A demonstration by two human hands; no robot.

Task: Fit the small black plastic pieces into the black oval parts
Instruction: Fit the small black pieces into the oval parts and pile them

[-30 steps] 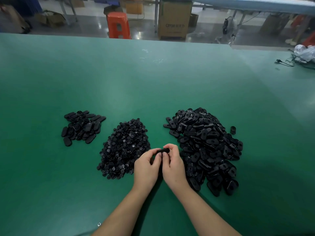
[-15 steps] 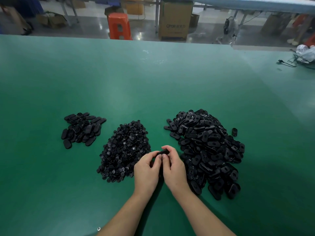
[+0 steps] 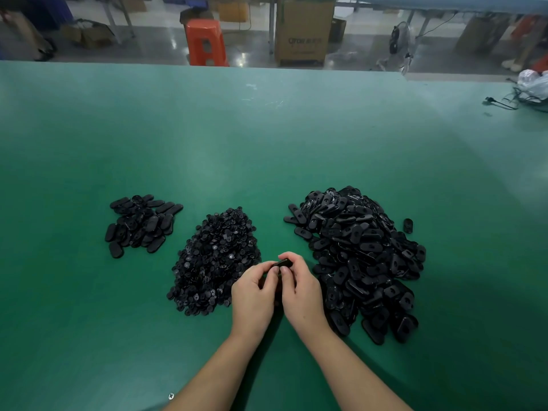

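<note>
Both hands meet over the green table [image 3: 267,149] between two heaps. My left hand [image 3: 252,295] and my right hand [image 3: 302,292] together pinch one black oval part [image 3: 283,264] at their fingertips. Whether a small piece sits in it is hidden by my fingers. A heap of small black plastic pieces [image 3: 213,259] lies just left of my hands. On the right is a large heap of black oval parts [image 3: 361,256]. A smaller group of black oval parts [image 3: 139,223] lies at the far left.
One stray oval part [image 3: 408,225] lies right of the large heap. A small screw-like item [image 3: 171,396] sits near the front edge. Cables and a white bag [image 3: 530,87] are at the table's far right. An orange stool [image 3: 205,41] and a cardboard box [image 3: 304,28] stand beyond the table.
My hands have stayed together on the oval part; the fingers shifted slightly around it. The view has moved a little.
</note>
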